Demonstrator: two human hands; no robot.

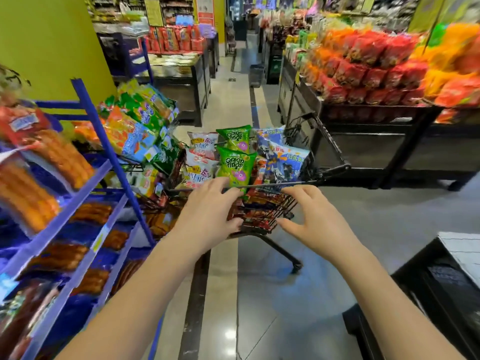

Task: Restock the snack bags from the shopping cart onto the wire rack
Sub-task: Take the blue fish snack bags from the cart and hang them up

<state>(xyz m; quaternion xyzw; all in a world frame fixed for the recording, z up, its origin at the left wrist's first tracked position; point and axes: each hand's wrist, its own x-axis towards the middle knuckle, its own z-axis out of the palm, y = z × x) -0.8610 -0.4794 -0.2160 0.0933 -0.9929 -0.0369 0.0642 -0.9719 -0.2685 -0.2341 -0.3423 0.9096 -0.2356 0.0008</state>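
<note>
Your left hand reaches over the near rim of the cart, fingers straight, holding nothing. Your right hand, beside that rim, is spread and empty. Bags fill the cart.

"Onion rings" (twice) on green bags

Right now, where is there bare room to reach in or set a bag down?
Bare floor lies between the cart and the black stand. Upright snack bags crowd the cart; the wire rack beside it is packed too.
</note>
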